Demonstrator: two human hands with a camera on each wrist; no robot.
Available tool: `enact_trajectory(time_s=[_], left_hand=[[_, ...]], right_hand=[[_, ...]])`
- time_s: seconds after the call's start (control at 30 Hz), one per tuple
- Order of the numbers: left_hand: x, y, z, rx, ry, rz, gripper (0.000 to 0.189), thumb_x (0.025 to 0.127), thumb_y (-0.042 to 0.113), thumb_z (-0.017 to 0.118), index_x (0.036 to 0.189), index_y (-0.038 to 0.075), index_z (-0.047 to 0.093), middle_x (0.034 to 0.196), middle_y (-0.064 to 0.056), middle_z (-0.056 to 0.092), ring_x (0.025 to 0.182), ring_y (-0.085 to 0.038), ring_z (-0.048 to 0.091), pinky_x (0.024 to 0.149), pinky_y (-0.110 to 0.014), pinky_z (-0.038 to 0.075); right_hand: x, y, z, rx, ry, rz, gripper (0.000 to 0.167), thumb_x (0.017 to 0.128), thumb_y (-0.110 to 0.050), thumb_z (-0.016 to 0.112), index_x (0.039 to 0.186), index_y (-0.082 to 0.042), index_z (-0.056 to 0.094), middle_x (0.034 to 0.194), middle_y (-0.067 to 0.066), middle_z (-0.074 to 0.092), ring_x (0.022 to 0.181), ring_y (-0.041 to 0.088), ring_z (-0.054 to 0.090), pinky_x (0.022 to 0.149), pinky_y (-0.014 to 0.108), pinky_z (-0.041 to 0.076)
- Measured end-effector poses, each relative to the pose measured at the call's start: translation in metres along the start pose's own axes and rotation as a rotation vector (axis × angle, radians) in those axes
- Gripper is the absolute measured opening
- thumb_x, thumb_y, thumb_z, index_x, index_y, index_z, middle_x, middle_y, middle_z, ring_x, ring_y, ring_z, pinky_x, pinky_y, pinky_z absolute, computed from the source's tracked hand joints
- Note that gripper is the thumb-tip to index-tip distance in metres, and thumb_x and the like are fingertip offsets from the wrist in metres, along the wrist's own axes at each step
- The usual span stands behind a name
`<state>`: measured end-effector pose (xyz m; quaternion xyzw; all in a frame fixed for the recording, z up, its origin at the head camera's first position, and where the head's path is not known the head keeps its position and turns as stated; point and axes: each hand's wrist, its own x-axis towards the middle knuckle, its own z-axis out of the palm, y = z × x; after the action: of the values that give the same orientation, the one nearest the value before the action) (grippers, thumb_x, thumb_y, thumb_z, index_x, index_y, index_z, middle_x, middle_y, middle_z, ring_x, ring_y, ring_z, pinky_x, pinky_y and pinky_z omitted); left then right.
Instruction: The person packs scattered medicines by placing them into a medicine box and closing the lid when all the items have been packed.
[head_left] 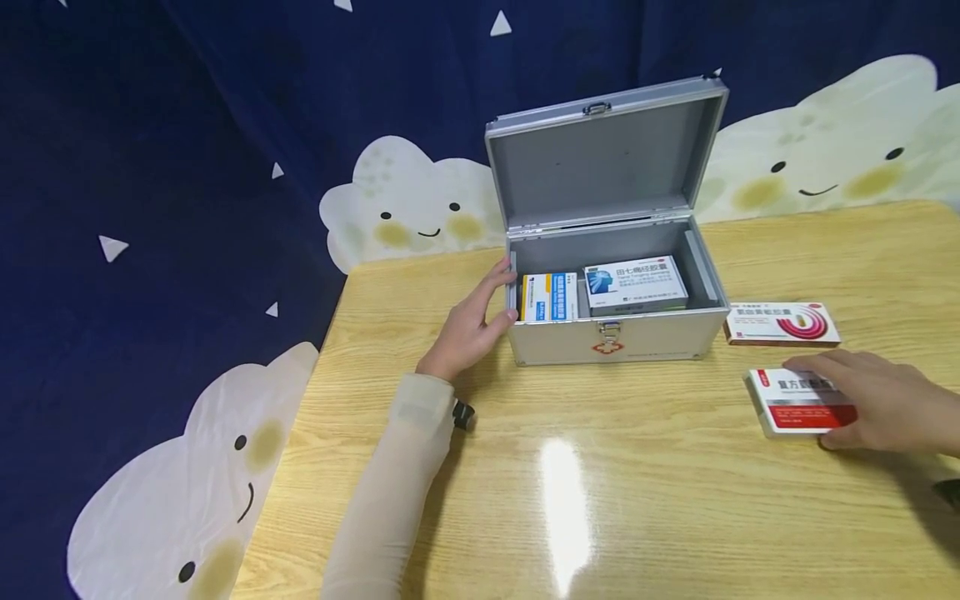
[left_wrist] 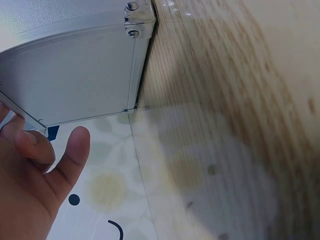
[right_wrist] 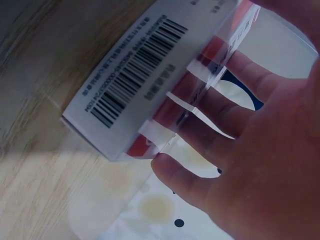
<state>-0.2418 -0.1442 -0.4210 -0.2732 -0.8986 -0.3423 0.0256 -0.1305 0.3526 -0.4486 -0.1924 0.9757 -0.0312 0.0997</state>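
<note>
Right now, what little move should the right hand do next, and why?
Perhaps carry the red-and-white box toward the metal case: the right hand already grips it, the lid stands open, and other medicine boxes sit inside.

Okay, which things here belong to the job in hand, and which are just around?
Apparently in the job:
open metal case, left hand touching it
red-and-white box, gripped by right hand
medicine boxes in the case
pink-swirled box nearby, probably

Just around:
wooden table
cloud-patterned curtain
</note>
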Motion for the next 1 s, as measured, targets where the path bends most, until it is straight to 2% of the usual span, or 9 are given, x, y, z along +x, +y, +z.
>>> enact_trajectory(time_s=[0.27,0.5,0.63,0.83,0.93,1.0], left_hand=[[-0.001,0.000,0.000,-0.016,-0.003,-0.007,0.055,0.099,0.035,0.048,0.150,0.019,0.036,0.167,0.012,0.016,0.151,-0.023,0.031,0.118,-0.051,0.034],[-0.001,0.002,-0.001,-0.011,-0.002,-0.012,0.060,0.097,0.046,0.042,0.150,0.020,0.036,0.167,0.014,0.016,0.152,-0.020,0.030,0.119,-0.049,0.033],[-0.002,0.001,0.000,-0.010,-0.007,-0.025,0.062,0.096,0.048,0.041,0.151,0.020,0.036,0.167,0.015,0.015,0.151,-0.020,0.030,0.119,-0.049,0.033],[0.001,0.001,0.000,-0.022,0.002,-0.024,0.059,0.097,0.046,0.042,0.151,0.021,0.036,0.167,0.017,0.014,0.151,-0.020,0.030,0.119,-0.051,0.034],[0.001,0.002,-0.001,-0.022,-0.003,-0.026,0.059,0.097,0.045,0.043,0.151,0.021,0.036,0.167,0.018,0.014,0.151,-0.021,0.030,0.119,-0.051,0.033],[0.000,0.002,-0.001,-0.022,-0.005,-0.034,0.059,0.097,0.045,0.043,0.151,0.022,0.036,0.166,0.019,0.014,0.151,-0.021,0.030,0.119,-0.051,0.033]], right_hand=[[0.001,0.000,-0.002,-0.003,0.003,-0.003,0.095,0.054,-0.043,0.093,0.131,-0.008,0.050,0.125,0.030,0.058,0.104,0.043,0.060,0.070,0.058,0.051],[-0.001,-0.002,-0.010,0.013,0.001,0.034,0.099,0.056,-0.046,0.092,0.134,-0.005,0.047,0.125,0.034,0.056,0.103,0.046,0.060,0.074,0.059,0.051],[0.000,-0.003,-0.015,0.028,0.052,0.047,0.102,0.058,-0.048,0.091,0.136,-0.003,0.044,0.123,0.035,0.055,0.102,0.047,0.060,0.079,0.061,0.051],[0.002,-0.002,-0.023,0.058,0.197,0.042,0.100,0.055,-0.039,0.095,0.134,-0.002,0.046,0.119,0.035,0.057,0.101,0.051,0.059,0.079,0.062,0.048],[0.002,0.001,-0.027,0.091,0.291,0.009,0.101,0.048,-0.031,0.097,0.132,-0.002,0.048,0.111,0.034,0.060,0.093,0.046,0.061,0.074,0.042,0.048],[0.002,0.004,-0.030,0.118,0.366,-0.006,0.102,0.043,-0.025,0.099,0.131,-0.002,0.051,0.107,0.032,0.062,0.095,0.021,0.061,0.072,0.024,0.043]])
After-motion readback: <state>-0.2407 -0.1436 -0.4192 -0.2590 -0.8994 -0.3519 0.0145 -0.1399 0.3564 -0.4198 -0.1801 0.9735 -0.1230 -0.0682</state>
